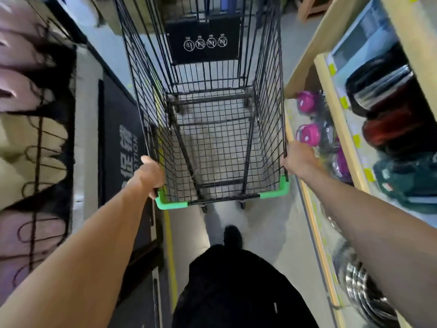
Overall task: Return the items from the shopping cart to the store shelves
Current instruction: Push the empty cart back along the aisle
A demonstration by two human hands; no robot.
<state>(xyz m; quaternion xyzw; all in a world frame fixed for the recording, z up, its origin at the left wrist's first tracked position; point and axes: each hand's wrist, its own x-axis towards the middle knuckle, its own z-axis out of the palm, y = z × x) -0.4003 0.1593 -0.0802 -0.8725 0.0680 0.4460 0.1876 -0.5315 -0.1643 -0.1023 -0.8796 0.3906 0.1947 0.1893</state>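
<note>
The black wire shopping cart (212,129) stood at twelve o'clock in the aisle, its basket bare. The left hand (149,177) was clamped on the rim near the green corner (170,204); the right hand (299,159) gripped the opposite rim. Store shelves (335,129) with pink items (308,134) ran at three o'clock.

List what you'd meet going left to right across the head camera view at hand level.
Dark floor mat with pale lettering → left hand → black wire shopping cart with green corner guards → right hand → pink round packaged items → pale wooden shelf edge
</note>
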